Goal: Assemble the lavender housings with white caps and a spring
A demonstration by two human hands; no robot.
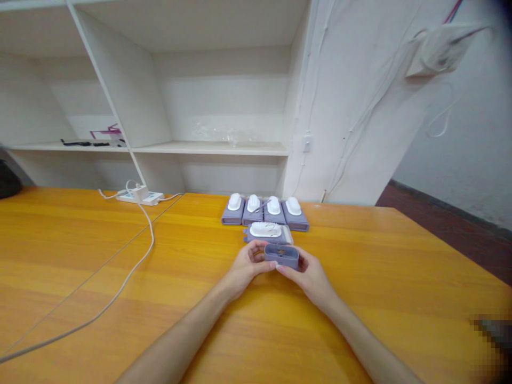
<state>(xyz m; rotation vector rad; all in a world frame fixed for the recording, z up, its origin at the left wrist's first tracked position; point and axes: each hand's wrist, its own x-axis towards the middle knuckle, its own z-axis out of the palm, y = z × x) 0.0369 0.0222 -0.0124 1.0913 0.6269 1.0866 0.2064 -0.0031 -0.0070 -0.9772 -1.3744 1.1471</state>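
Between both hands is a small grey-purple oval case (pixel 282 257), its hollow side facing me, with something small and brownish inside. My left hand (pixel 253 262) grips its left end, thumb along the front. From the right, my right hand (pixel 308 269) holds the other end, and the two thumbs nearly meet at the lower front edge. Just behind it lies a grey-purple piece with a white ribbed oval part (pixel 265 229) on top. Farther back stands a row of several grey-purple boxes (pixel 232 219), each topped by a white rounded piece (pixel 293 206).
A white power strip (pixel 141 198) with a plug lies at the back left, and its cable (pixel 134 274) runs forward across the wooden table (pixel 392 298). White shelves (pixel 210 148) rise behind, holding clear plastic wrapping (pixel 232 134). A blurred dark object sits at the right edge.
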